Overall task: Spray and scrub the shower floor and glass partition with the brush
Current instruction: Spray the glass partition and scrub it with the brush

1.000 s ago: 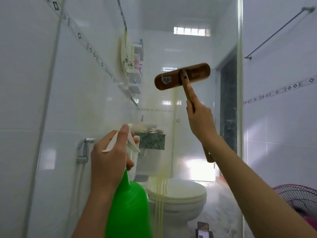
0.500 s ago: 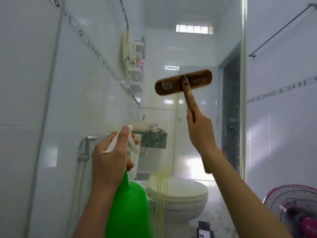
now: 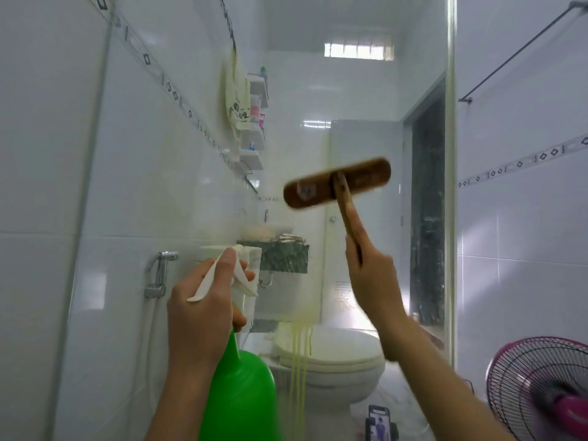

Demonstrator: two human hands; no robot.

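The glass partition point(image 3: 366, 90) stands right in front of me, with yellowish liquid streaks point(image 3: 299, 361) running down its lower middle. My right hand point(image 3: 372, 281) grips the wooden handle of a brown scrub brush point(image 3: 337, 183), index finger stretched along the handle, the head pressed flat to the glass at mid height. My left hand point(image 3: 203, 316) holds a green spray bottle point(image 3: 241, 396) by its white trigger head point(image 3: 229, 272), nozzle facing the glass. The shower floor is out of view.
Behind the glass are a toilet point(image 3: 337, 361), a small sink shelf point(image 3: 280, 253) and wall racks point(image 3: 254, 122). A bidet sprayer point(image 3: 159, 272) hangs on the left wall. A pink fan point(image 3: 541, 386) stands at the right; a phone point(image 3: 378, 424) sits low.
The brush head has slid down the glass with my right hand, from high to mid height. My left hand keeps the spray bottle almost still.
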